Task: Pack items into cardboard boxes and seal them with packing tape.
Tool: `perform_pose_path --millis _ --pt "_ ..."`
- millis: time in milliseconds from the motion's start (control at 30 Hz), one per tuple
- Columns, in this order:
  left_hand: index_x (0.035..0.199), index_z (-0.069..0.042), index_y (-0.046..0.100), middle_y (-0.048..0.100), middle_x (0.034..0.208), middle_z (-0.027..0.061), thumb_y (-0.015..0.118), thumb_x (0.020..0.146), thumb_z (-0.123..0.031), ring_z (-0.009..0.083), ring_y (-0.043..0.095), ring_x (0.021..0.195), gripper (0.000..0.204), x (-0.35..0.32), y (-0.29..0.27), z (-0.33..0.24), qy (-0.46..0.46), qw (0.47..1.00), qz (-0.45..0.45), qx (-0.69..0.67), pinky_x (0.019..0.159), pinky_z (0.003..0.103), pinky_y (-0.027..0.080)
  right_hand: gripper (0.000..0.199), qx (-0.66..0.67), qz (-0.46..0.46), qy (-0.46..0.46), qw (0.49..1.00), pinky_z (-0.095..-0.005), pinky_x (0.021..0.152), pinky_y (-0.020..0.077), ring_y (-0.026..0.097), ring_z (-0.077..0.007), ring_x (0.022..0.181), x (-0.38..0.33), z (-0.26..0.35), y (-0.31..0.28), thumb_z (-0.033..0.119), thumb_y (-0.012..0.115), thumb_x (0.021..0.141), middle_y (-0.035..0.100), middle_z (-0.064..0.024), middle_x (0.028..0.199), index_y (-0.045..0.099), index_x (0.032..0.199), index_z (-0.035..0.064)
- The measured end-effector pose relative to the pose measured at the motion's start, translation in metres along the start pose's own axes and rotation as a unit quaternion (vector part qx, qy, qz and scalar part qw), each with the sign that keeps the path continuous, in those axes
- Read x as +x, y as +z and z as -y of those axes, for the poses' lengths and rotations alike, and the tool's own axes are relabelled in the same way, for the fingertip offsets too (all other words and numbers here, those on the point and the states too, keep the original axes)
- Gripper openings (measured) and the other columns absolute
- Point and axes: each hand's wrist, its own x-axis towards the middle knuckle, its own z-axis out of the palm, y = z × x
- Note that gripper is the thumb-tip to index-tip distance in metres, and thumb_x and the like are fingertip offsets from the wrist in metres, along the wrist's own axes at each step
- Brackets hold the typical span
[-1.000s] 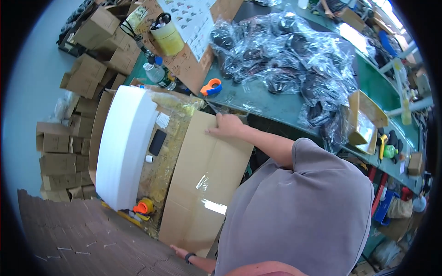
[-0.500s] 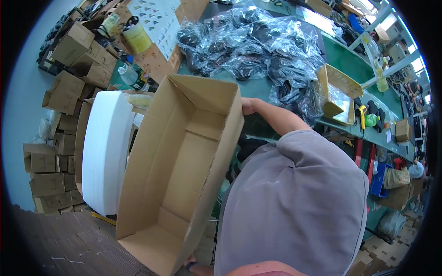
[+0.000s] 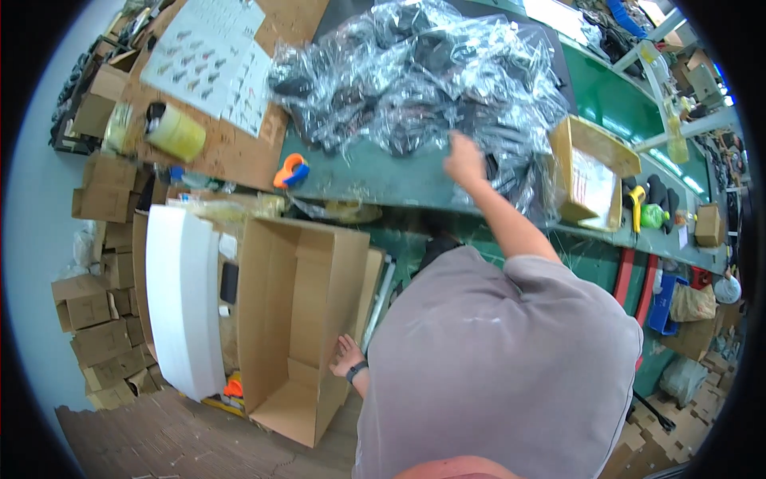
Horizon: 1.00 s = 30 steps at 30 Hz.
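An empty, open cardboard box (image 3: 267,319) stands at my left, its long side toward me. My left hand (image 3: 347,358), wearing a dark wristband, rests against the box's near side with fingers spread. Out over the green workbench (image 3: 375,172), my right hand (image 3: 465,162) reaches to the front edge of a heap of dark items in clear plastic bags (image 3: 399,80). Its fingers are partly bent and slightly blurred, with nothing seen in them. Whether the fingertips touch the bags is hidden.
A white foam block (image 3: 183,303) stands left of the box. On the bench lie an orange-and-blue tape roll (image 3: 291,171), a yellow tub (image 3: 175,134) and a yellow bin (image 3: 594,172). Stacked cartons (image 3: 104,343) line the left wall; flattened cardboard (image 3: 159,439) lies below.
The box has been lowered and set upright beside the foam block. My right hand has left its far end and moved over the bagged items. My left hand has shifted up along its near side.
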Motion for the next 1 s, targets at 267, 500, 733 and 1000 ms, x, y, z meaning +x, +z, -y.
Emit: perform_pose_path --millis 267,500,733,1000 --pt "0.163 -0.010 0.048 0.065 0.157 0.0101 0.060 0.112 -0.038 0.0304 0.064 0.141 0.059 -0.104 0.129 0.234 -0.155 0.905 0.198 0.343 0.117 0.050 0.054 0.064 -0.236 0.238 0.025 0.942 -0.0586 0.104 0.0561 0.071 -0.0443 0.124 0.132 -0.254 -0.045 0.031 0.088 0.083 0.074 -0.0219 0.128 0.060 0.134 0.0043" --pt "0.169 -0.003 0.039 0.063 0.159 0.0196 0.066 0.113 -0.044 0.0305 0.064 0.143 0.074 -0.188 0.231 0.466 -0.174 0.550 0.369 0.729 0.117 0.045 0.052 0.079 0.183 0.368 0.078 0.908 -0.0508 0.104 0.0570 0.074 -0.0420 0.117 0.118 -0.154 -0.063 0.048 0.088 0.082 0.076 -0.0336 0.117 0.067 0.131 -0.0113" --pt "0.149 -0.006 0.059 0.069 0.141 0.0073 0.082 0.100 -0.015 0.0265 0.066 0.132 0.055 -0.194 0.226 0.499 -0.203 0.752 0.297 0.553 0.117 0.046 0.053 0.027 0.162 0.315 0.004 0.935 -0.0462 0.090 0.0585 0.075 -0.0323 0.099 0.310 -0.114 -0.109 0.022 0.081 0.093 0.078 -0.0142 0.108 0.078 0.112 0.0041" --pt "0.161 -0.001 0.048 0.065 0.149 0.0138 0.078 0.100 -0.009 0.0311 0.064 0.136 0.069 -0.212 0.225 0.448 -0.092 0.716 0.322 0.613 0.117 0.050 0.054 0.083 -0.131 0.061 -0.203 0.968 -0.0565 0.118 0.0459 0.062 -0.0444 0.137 0.468 -0.200 0.030 0.013 0.086 0.077 0.068 -0.0226 0.137 0.052 0.153 0.0067"
